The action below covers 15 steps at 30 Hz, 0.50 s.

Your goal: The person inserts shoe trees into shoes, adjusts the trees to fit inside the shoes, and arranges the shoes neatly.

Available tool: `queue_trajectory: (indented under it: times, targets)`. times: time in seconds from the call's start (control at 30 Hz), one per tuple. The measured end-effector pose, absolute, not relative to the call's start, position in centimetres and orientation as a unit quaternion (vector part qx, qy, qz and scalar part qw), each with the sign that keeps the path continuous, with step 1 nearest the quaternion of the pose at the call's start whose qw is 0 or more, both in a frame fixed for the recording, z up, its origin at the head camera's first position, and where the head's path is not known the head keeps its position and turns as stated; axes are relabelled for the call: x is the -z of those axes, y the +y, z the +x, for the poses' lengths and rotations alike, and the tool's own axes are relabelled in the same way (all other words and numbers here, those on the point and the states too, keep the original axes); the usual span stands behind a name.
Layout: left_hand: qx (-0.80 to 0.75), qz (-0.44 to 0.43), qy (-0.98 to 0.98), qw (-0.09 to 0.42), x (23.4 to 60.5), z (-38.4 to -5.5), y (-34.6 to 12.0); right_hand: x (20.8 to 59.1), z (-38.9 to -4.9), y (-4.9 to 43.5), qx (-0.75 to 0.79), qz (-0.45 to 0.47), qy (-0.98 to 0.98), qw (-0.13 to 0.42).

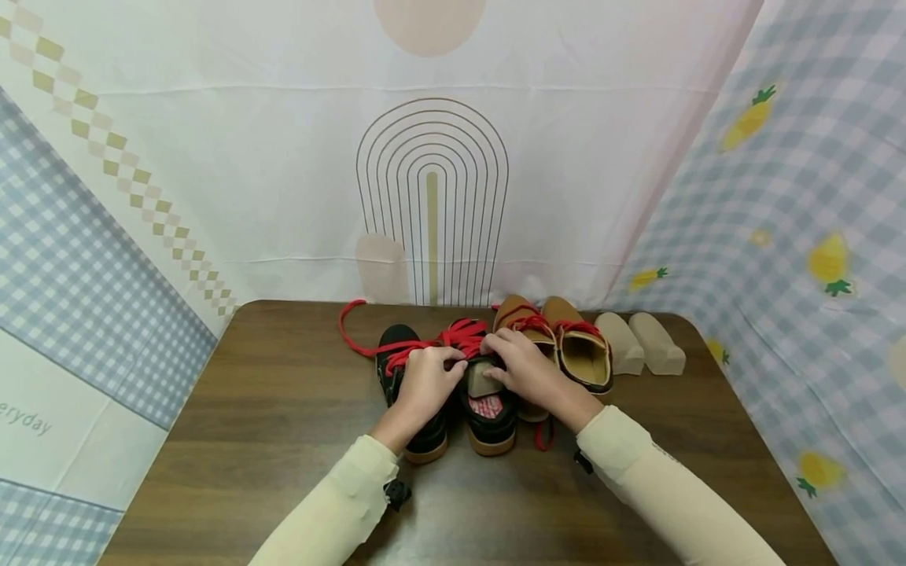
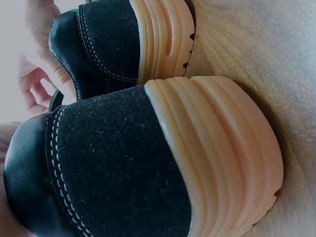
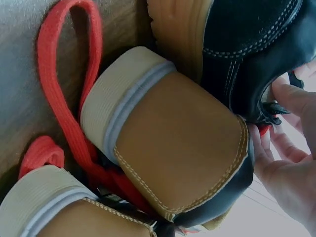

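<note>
Two black shoes with tan soles and red laces stand side by side, heels toward me. My left hand (image 1: pixel 428 381) reaches over the left black shoe (image 1: pixel 396 336), and its thumb and forefinger pinch the near edge of the right black shoe (image 1: pixel 493 432). On that shoe's other side, my right hand (image 1: pixel 527 365) grips the collar edge, thumb at the opening, fingers outside. A grey-beige piece (image 1: pixel 484 380) shows between the hands, above a red-and-white patterned insole (image 1: pixel 486 406). Red laces (image 1: pixel 463 336) bunch over the right black shoe's front. Its collar (image 3: pixel 274 106) appears beside my fingers in the right wrist view.
Two brown shoes (image 1: pixel 584 355) with red laces stand directly right of the black pair; one lace loop (image 3: pixel 69 94) hangs at a heel. Two beige blocks (image 1: pixel 657 344) lie farther right. A loose lace end (image 1: pixel 344 322) trails left over the wooden table (image 1: pixel 297 440).
</note>
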<state>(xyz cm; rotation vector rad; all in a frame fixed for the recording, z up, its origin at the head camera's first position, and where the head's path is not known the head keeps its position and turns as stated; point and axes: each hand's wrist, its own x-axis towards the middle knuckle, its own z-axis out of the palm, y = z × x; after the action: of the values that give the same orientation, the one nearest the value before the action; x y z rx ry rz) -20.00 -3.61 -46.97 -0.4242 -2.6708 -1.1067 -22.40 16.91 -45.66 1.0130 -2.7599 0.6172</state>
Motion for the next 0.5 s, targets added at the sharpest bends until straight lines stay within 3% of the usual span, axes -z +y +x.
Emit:
queue_trajectory:
  times: [0.5]
  targets:
    - [0.383,-0.148,-0.906,0.106,47.0,-20.1,-3.8,45.3,-22.2,15.5,-0.175,0.291,-0.939,0.045]
